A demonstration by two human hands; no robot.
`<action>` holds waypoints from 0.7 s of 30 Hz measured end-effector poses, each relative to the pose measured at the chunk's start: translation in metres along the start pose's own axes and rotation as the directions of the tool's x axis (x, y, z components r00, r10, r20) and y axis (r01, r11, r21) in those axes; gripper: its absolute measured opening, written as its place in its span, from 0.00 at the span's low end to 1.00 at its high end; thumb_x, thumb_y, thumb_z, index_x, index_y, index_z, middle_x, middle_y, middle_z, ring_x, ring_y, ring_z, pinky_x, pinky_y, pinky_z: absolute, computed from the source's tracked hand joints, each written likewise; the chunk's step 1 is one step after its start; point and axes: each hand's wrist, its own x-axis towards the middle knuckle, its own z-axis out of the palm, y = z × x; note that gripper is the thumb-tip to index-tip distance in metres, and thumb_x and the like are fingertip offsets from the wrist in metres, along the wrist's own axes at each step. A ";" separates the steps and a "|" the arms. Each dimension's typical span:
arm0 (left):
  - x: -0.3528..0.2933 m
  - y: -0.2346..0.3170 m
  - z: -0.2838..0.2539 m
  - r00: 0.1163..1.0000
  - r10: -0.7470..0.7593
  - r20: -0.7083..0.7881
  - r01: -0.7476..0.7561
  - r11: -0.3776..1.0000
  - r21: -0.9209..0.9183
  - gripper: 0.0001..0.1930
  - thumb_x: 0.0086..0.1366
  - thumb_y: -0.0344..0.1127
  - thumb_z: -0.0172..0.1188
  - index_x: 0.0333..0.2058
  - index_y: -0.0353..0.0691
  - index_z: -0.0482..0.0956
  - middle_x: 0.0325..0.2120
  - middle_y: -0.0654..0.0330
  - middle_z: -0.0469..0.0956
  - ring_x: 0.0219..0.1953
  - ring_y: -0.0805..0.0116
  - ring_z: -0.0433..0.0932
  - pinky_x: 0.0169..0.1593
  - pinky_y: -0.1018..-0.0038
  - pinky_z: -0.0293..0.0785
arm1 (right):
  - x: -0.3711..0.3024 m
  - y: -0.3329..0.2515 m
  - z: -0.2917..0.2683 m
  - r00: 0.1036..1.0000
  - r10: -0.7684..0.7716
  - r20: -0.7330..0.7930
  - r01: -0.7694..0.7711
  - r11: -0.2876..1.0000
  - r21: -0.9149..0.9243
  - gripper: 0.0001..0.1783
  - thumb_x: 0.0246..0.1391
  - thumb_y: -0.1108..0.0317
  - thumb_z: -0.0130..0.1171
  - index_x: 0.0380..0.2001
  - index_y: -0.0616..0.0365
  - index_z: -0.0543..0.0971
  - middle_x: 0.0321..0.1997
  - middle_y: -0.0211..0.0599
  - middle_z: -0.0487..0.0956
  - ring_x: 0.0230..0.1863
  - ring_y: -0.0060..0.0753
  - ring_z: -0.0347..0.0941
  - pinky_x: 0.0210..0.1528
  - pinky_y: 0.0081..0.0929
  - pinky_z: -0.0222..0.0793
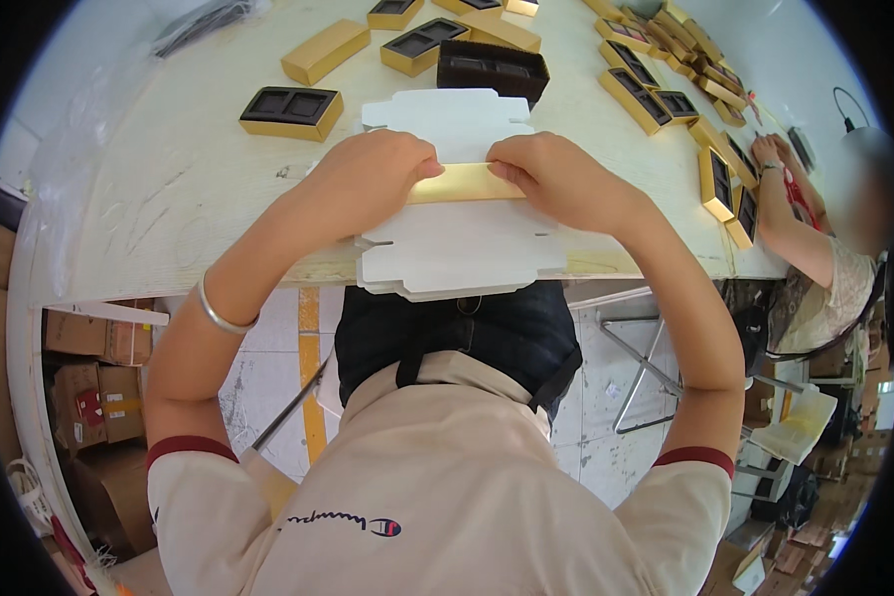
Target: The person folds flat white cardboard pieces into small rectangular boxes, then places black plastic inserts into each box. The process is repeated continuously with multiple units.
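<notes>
My left hand and my right hand grip the two ends of a gold cardboard strip, which looks like a folded-up panel of a box blank. Thumbs and fingers are closed on it, and the fingertips behind are partly hidden. Under and around it, white cardboard blanks with notched edges lie in a pile at the table's near edge. Just beyond them sits a dark brown insert tray. Left of that stands a gold box with a black two-compartment insert.
Several gold boxes stand along the far side of the white table. More gold boxes are heaped at the right. A co-worker's arm rests at the table's right. Clear plastic wrap hangs at the left edge, above cardboard cartons.
</notes>
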 end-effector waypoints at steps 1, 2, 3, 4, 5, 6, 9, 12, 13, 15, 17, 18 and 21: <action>0.001 -0.002 0.005 1.000 -0.023 0.012 0.023 1.000 0.020 0.07 0.63 0.33 0.55 0.32 0.35 0.76 0.27 0.55 0.74 0.32 0.53 0.72 0.37 0.63 0.68 | 0.004 0.001 -0.003 0.997 0.040 0.061 -0.041 0.999 0.028 0.06 0.55 0.74 0.51 0.32 0.65 0.76 0.27 0.48 0.74 0.30 0.50 0.69 0.36 0.37 0.66; 0.003 -0.003 0.006 0.999 -0.047 0.025 0.046 0.998 0.037 0.06 0.63 0.33 0.55 0.32 0.36 0.76 0.27 0.55 0.74 0.32 0.54 0.72 0.36 0.64 0.67 | 0.005 -0.002 -0.007 0.994 0.066 0.086 -0.073 0.993 0.088 0.06 0.55 0.74 0.51 0.31 0.65 0.76 0.26 0.48 0.74 0.30 0.50 0.69 0.35 0.37 0.66; 0.001 -0.002 0.004 0.993 0.043 -0.112 -0.032 0.994 0.100 0.07 0.63 0.35 0.56 0.33 0.37 0.76 0.27 0.57 0.74 0.32 0.55 0.72 0.36 0.64 0.67 | 0.005 -0.007 -0.014 0.990 0.091 0.112 -0.107 0.983 0.147 0.06 0.55 0.74 0.51 0.30 0.66 0.75 0.26 0.48 0.74 0.30 0.51 0.68 0.35 0.37 0.66; -0.004 0.003 0.001 0.960 0.142 -0.240 -0.101 0.980 0.173 0.07 0.63 0.36 0.56 0.33 0.38 0.77 0.27 0.58 0.74 0.31 0.57 0.73 0.36 0.65 0.67 | 0.004 -0.011 -0.017 0.984 0.114 0.139 -0.141 0.969 0.204 0.06 0.55 0.74 0.51 0.29 0.66 0.75 0.25 0.48 0.74 0.30 0.51 0.68 0.34 0.37 0.65; -0.008 0.009 -0.003 0.901 0.248 -0.357 -0.163 0.954 0.252 0.08 0.63 0.37 0.56 0.33 0.39 0.77 0.28 0.59 0.74 0.31 0.58 0.73 0.36 0.66 0.67 | 0.000 -0.011 -0.017 0.996 0.091 0.025 -0.094 0.984 0.151 0.06 0.55 0.73 0.51 0.29 0.64 0.76 0.25 0.47 0.75 0.30 0.51 0.69 0.35 0.38 0.66; -0.015 0.017 -0.011 0.898 0.185 -0.399 -0.117 0.975 0.190 0.10 0.63 0.40 0.57 0.37 0.39 0.76 0.31 0.58 0.75 0.33 0.58 0.73 0.38 0.66 0.68 | -0.006 -0.008 -0.014 0.994 0.059 -0.091 -0.051 0.994 0.092 0.06 0.55 0.72 0.52 0.28 0.63 0.76 0.25 0.45 0.76 0.30 0.51 0.71 0.35 0.38 0.67; -0.040 0.039 -0.027 0.928 -0.059 -0.369 -0.022 0.977 -0.212 0.19 0.63 0.46 0.58 0.48 0.40 0.72 0.39 0.57 0.76 0.38 0.61 0.74 0.41 0.67 0.70 | -0.023 -0.031 -0.024 0.892 0.019 -0.451 -0.058 0.996 -0.072 0.05 0.52 0.72 0.55 0.30 0.64 0.76 0.24 0.42 0.74 0.30 0.46 0.71 0.35 0.36 0.67; -0.047 0.049 -0.014 0.982 -0.151 -0.110 -0.018 0.511 -0.859 0.27 0.65 0.48 0.58 0.57 0.41 0.62 0.40 0.57 0.75 0.40 0.70 0.73 0.44 0.72 0.69 | -0.037 -0.069 -0.014 0.850 -0.162 -0.501 -0.003 0.950 -0.312 0.10 0.47 0.70 0.61 0.32 0.64 0.77 0.26 0.40 0.74 0.30 0.43 0.71 0.37 0.36 0.67; -0.045 0.053 -0.015 0.969 -0.244 -0.027 0.065 0.361 -0.930 0.26 0.65 0.46 0.58 0.56 0.40 0.63 0.40 0.58 0.74 0.40 0.71 0.72 0.44 0.72 0.69 | -0.039 -0.084 -0.008 0.853 -0.241 -0.463 0.038 0.913 -0.406 0.12 0.45 0.69 0.63 0.32 0.64 0.77 0.27 0.39 0.74 0.31 0.42 0.71 0.38 0.37 0.67; -0.032 0.057 -0.018 0.925 -0.339 0.173 0.190 0.017 -0.982 0.25 0.65 0.43 0.59 0.55 0.38 0.64 0.41 0.60 0.73 0.40 0.74 0.72 0.44 0.73 0.70 | -0.039 -0.098 0.012 0.822 -0.368 -0.435 0.227 0.912 -0.342 0.19 0.39 0.63 0.65 0.35 0.63 0.77 0.34 0.41 0.76 0.35 0.44 0.73 0.43 0.37 0.68; -0.024 0.042 -0.026 0.934 -0.304 0.190 0.256 0.195 -0.947 0.25 0.63 0.41 0.61 0.54 0.36 0.65 0.40 0.61 0.73 0.41 0.74 0.71 0.44 0.74 0.70 | -0.049 -0.097 0.003 0.776 -0.495 -0.390 0.312 0.840 -0.444 0.23 0.41 0.55 0.66 0.40 0.58 0.79 0.44 0.44 0.77 0.44 0.43 0.74 0.50 0.39 0.66; -0.022 0.029 -0.032 0.934 -0.295 0.202 0.286 0.279 -0.916 0.26 0.62 0.40 0.62 0.54 0.34 0.66 0.40 0.61 0.73 0.41 0.74 0.71 0.44 0.75 0.69 | -0.058 -0.095 -0.007 0.735 -0.541 -0.410 0.328 0.812 -0.483 0.24 0.42 0.53 0.65 0.40 0.56 0.80 0.46 0.44 0.77 0.46 0.43 0.74 0.51 0.40 0.66; -0.012 -0.009 -0.051 0.939 -0.171 0.297 0.343 0.462 -0.818 0.28 0.56 0.41 0.66 0.52 0.33 0.68 0.39 0.61 0.73 0.40 0.75 0.70 0.43 0.77 0.69 | -0.076 -0.075 -0.021 0.705 -0.540 -0.460 0.233 0.789 -0.569 0.25 0.34 0.59 0.64 0.42 0.50 0.79 0.48 0.34 0.77 0.51 0.34 0.72 0.55 0.37 0.65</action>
